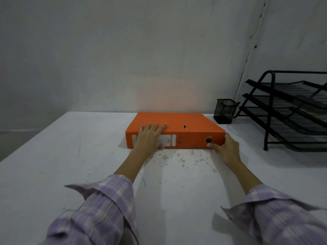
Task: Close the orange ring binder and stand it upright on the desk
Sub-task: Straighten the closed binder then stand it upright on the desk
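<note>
The orange ring binder (184, 124) lies flat and closed on the white desk (70, 156), near the back wall, its spine with a white label and a round finger hole facing me. My left hand (150, 137) grips the spine's left part, fingers spread over the top cover and thumb at the bottom edge. My right hand (225, 149) holds the spine's right corner, thumb below the finger hole, fingers wrapped around the side.
A black mesh pen cup (224, 111) stands just right of the binder's far corner. A black three-tier wire tray rack (290, 110) fills the right side. The wall runs directly behind the binder. The desk's left edge slants away at the left.
</note>
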